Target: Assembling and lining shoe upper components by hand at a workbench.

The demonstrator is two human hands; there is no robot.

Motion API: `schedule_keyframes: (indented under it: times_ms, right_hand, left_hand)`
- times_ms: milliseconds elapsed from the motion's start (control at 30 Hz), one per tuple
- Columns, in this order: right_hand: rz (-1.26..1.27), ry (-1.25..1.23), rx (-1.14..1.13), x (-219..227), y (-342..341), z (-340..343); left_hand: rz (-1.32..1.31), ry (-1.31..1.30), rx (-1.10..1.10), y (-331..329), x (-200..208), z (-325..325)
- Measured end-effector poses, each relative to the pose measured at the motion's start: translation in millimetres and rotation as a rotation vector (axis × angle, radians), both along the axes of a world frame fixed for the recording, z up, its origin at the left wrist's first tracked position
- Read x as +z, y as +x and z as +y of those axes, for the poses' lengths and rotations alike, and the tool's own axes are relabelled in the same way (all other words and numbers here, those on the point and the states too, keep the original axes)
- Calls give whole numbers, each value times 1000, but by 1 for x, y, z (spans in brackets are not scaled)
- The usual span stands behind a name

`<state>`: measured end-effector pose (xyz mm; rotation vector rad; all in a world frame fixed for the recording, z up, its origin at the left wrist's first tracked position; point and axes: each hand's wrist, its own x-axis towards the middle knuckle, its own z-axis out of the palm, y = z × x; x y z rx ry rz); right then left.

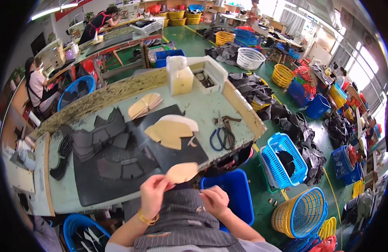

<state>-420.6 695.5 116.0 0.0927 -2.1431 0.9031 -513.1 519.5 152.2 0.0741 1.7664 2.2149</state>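
**Tan piece pinched up at the bench edge**

I'm watching the left hand [154, 194] pinching a tan oval piece [182, 172] by its edge, lifting it clear of the black mat [118, 180] so it hangs just above the near bench [202, 107] edge. The right hand [215, 200] is resting on the dark striped cloth [181, 210], fingertips pressed together; whether it's pinching anything, I can't tell. The tan stack [172, 132] and scissors [222, 133] are lying within reach.

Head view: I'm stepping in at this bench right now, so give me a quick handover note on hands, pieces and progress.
Left hand: pinches a tan oval piece at the bench edge.
Right hand: low over the lap, its grip too small to tell.
On the table: a tan stack on the black mat, a second fan of tan pieces, dark pieces left, scissors right.
Done: cannot tell. Left: both tan stacks lie unhandled.
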Motion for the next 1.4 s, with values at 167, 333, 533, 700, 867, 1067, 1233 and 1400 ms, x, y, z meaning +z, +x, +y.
schedule_keyframes:
  times_ms: [167, 333, 533, 700, 867, 1067, 1233, 1400]
  right_hand:
    - [109, 108, 190, 51, -34, -53]
    - [111, 170, 298, 74, -36, -93]
    - [79, 276, 382, 79, -35, -114]
    - [41, 315, 448, 79, -41, -103]
    - [74, 327, 327, 79, -44, -111]
    - [2, 160, 200, 68, -50, -104]
    - [-240, -479, 140, 47, -54, -95]
    - [-548, -1839, 749, -2, -78, -43]
  left_hand:
    - [-64, 242, -109, 23, 12, -16]
    - [193, 129, -22, 37, 22, -58]
    - [418, -151, 40, 48, 18, -83]
    - [291, 139, 65, 46, 14, -75]
    - [374, -65, 67, 38, 18, -74]
    - [389, -164, 58, 24, 19, -59]
    - [619, -225, 105, 16, 17, -34]
    - [49, 388, -168, 11, -8, -24]
